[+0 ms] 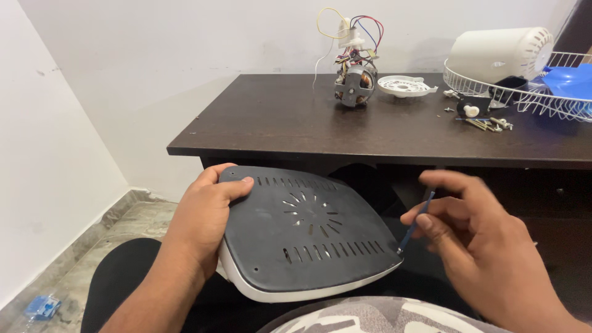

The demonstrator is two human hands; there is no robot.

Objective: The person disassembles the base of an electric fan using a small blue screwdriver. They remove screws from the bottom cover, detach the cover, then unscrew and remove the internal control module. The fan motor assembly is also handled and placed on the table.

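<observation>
Low in the view, over the person's lap, the left hand (206,213) grips the left edge of a dark grey vented base plate (305,231), thumb lying across its upper corner at about ten o'clock of the plate, fingers curled underneath. The plate is tilted up toward the camera, bottom face showing, with slot rows and a ring of radial vents; a white rim runs along its lower edge. At the plate's four o'clock corner, the right hand (478,237) pinches a thin blue-handled screwdriver (417,223) between thumb and fingertips, closed around it, its tip touching the plate's edge.

Beyond the hands, at twelve o'clock, stands a dark brown table (277,123). On it sit a small electric motor (355,83) with coloured wires, a white round vented cover (405,86) just to its right, loose screws (490,123) further right, and at two o'clock a white wire guard (524,95) holding a cream motor housing (499,54) and a blue blade (570,80).
</observation>
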